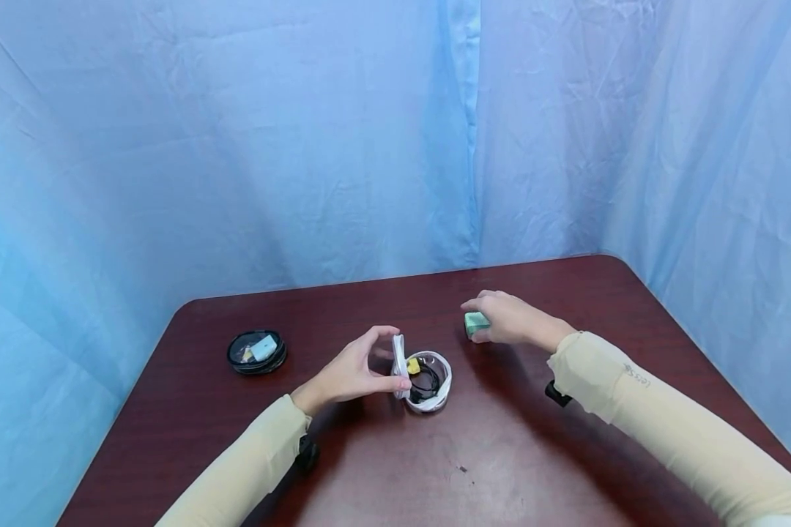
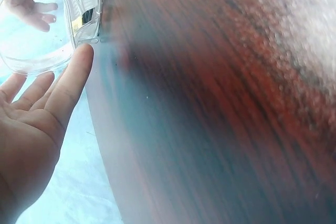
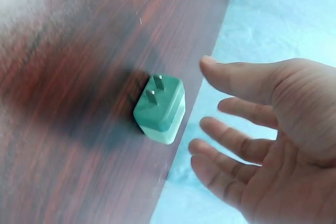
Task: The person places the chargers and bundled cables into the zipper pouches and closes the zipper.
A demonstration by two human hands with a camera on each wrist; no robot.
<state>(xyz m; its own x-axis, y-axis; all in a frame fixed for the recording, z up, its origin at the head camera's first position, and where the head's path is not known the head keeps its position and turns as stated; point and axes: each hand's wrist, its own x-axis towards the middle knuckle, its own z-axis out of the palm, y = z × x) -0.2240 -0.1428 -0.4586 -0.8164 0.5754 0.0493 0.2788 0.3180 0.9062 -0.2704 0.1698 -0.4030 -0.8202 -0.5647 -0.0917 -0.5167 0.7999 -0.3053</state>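
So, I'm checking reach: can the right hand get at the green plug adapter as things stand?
Probably yes: the right hand is right beside the green plug adapter, with nothing visible between them.

Op, head cam: you've got a short line of small dark characters [image 1: 636, 375] on your R sleeve [image 1: 692, 435], up the forearm past the wrist from your R fingers [image 3: 231, 139], fairly near the cuff [image 1: 570, 362]. Runs approx. lengthwise along the fabric. Chars too tiny & blurry to read for sure; a couple mid-line look like 5s, but can't confirm the full no./text.
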